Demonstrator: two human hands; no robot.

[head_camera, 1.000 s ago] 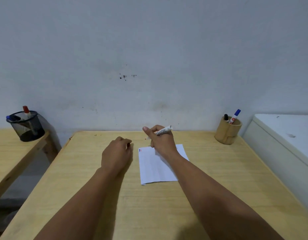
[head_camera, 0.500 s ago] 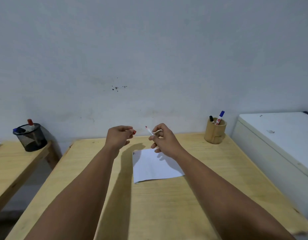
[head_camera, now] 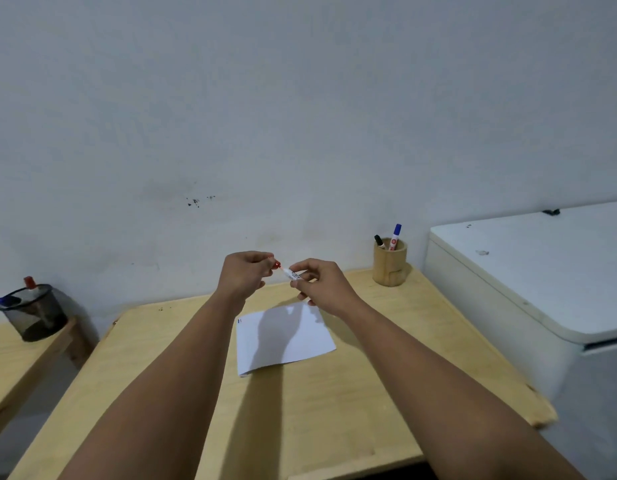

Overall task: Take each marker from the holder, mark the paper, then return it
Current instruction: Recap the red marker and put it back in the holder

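Both hands are raised above the table. My right hand (head_camera: pixel 320 284) grips a white marker (head_camera: pixel 292 274) whose tip points left. My left hand (head_camera: pixel 246 273) pinches its red cap (head_camera: pixel 276 265), which sits right at the marker's tip. Below them lies a white sheet of paper (head_camera: pixel 293 341) with a small blue mark at its top-left corner. A round wooden holder (head_camera: pixel 389 263) at the table's back right carries a blue-capped marker (head_camera: pixel 395 236) and a black marker (head_camera: pixel 379 241).
The wooden table (head_camera: pixel 386 393) reaches the wall. A white chest-like appliance (head_camera: pixel 542 278) stands against its right side. On a second table to the left sits a black mesh cup (head_camera: pixel 31 311) with a red-capped and a blue-capped marker.
Both hands rose from the paper. The cap in my left hand and the marker tip in my right hand came together, from a gap to touching.
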